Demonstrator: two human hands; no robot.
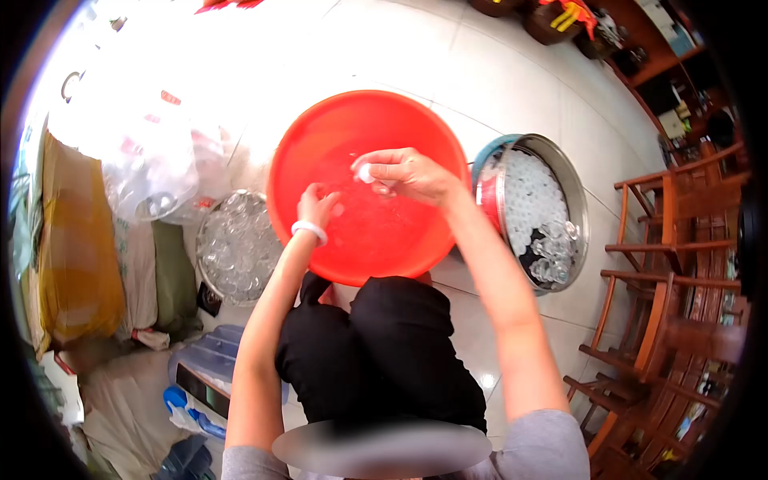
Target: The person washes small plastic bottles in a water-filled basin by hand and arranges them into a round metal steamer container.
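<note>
One small, white, rounded object (366,174) is pinched between the thumb and fingers of the right hand (410,176), above a large, round, red plastic basin (356,128). Its finer detail is too small to read. The basin holds what appears to be water, with blurred translucent pieces in it. The basin sits on a floor of pale, glossy square tiles (400,40).

To the right of the basin stands a round, metal-rimmed container (580,228) bearing many small whitish translucent pieces (532,196) and a cluster of clear, glossy pieces (554,252). To the left is a round tray of clear, transparent pieces (238,248), with clear plastic bags (152,180) just beyond. Brown wooden chairs (668,240) line the right side; dark jars with red cloth (552,22) stand at the far edge.

The right arm reaches forward, wrist bent inward. The left hand (318,210), a white band (310,232) at its wrist, is over the basin with fingers partly curled; whether it grips anything cannot be determined.
</note>
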